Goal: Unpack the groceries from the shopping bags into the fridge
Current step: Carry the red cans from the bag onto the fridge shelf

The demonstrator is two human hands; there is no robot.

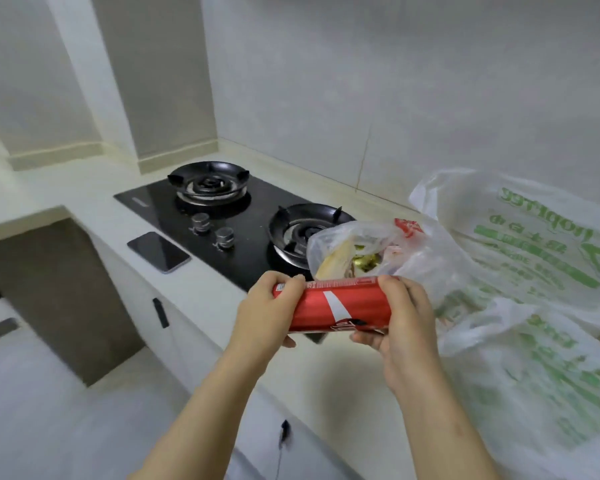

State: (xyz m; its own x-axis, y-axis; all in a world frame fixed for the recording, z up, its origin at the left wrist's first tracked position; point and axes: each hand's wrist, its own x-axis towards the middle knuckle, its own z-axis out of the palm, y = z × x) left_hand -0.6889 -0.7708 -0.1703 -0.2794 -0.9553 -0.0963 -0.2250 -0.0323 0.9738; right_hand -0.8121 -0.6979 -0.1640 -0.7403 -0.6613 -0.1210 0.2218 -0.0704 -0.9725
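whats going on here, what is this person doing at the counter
A person holds a red drinks can on its side, left hand gripping one end and right hand the other, above the white counter. White plastic shopping bags with green print and a smaller clear plastic bag with groceries inside lie at the right. A black gas hob and a dark phone sit further left. No fridge shows.

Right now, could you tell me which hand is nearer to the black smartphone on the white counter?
Left. The left hand, gripping one end of the red drink can, is right of the black smartphone; the right hand grips the can's far end.
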